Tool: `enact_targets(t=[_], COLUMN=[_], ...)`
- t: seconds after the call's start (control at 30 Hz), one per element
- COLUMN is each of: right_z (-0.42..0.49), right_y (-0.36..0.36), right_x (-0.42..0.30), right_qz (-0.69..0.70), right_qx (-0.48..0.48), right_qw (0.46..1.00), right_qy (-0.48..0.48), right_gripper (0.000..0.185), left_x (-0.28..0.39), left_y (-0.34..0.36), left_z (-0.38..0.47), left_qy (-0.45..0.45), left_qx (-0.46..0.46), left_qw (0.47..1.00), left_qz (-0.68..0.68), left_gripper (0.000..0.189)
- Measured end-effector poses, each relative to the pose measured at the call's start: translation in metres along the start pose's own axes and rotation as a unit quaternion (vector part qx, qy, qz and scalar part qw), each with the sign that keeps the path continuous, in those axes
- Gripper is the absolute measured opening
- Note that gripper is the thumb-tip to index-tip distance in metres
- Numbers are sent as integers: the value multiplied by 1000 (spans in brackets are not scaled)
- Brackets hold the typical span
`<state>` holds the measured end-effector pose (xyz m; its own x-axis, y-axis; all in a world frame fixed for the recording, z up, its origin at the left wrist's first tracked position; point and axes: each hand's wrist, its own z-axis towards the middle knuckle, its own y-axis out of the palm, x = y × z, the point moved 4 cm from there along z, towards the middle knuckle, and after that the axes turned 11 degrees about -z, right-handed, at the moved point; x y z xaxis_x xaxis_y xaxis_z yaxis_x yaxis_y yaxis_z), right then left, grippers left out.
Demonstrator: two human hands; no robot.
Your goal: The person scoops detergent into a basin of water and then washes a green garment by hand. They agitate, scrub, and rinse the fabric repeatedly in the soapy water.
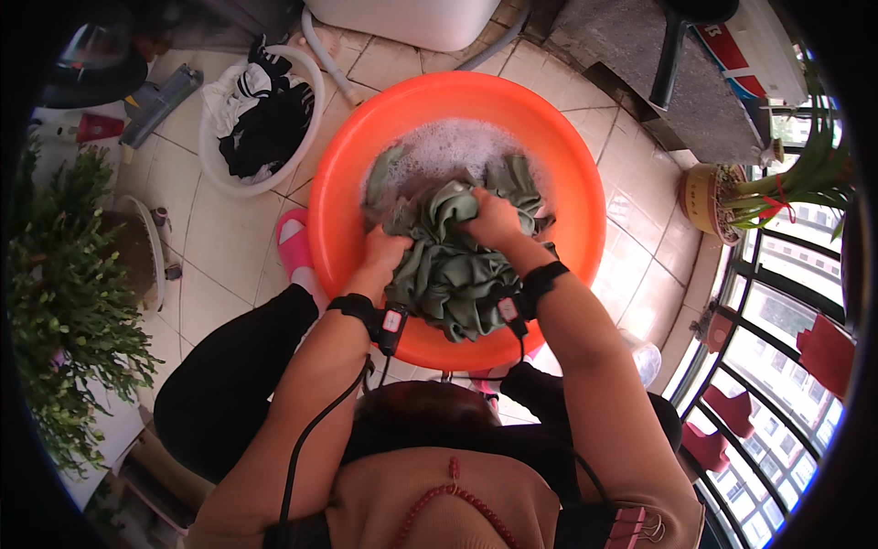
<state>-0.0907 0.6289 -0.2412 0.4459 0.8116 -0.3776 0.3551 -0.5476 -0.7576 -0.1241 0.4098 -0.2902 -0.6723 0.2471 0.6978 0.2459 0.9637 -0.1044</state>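
A large orange plastic basin [569, 151] stands on the floor before me, with foamy water [459, 141] in its far part. A bunched green cloth [453, 274] lies in it, partly in the suds and partly heaped towards the near rim. My left hand [385, 252] grips the left side of the cloth. The right side of the bunch is held by my right hand [492, 218], its fingers curled into the folds near the top. More green fabric shows in the water beyond both hands; its lower part is hidden by foam.
A white tub [319, 103] with black and white clothes stands at the upper left, near a grey hose [326, 48]. Potted plants stand at the left and right [703, 199]. A pink slipper [293, 243] shows beside the basin. Black cables run from both wrist straps.
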Motion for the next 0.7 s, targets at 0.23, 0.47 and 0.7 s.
enact_targets(t=[0.23,0.47,0.7], right_z=[-82,-149,-148], right_y=[-86,-80,-21], right_x=[4,2,50], right_qz=[323,415,334], right_qx=[81,215,173], right_qw=[942,879,926], right_qy=[-42,-92,38], right_gripper=[48,69,57], left_x=[133,199,120], left_y=[23,27,69], left_z=[-70,-136,-164], left_qy=[158,352,391], left_qx=[-188,-207,-364], left_qw=[969,880,689], left_qz=[-27,243,490], left_gripper=[33,39,30])
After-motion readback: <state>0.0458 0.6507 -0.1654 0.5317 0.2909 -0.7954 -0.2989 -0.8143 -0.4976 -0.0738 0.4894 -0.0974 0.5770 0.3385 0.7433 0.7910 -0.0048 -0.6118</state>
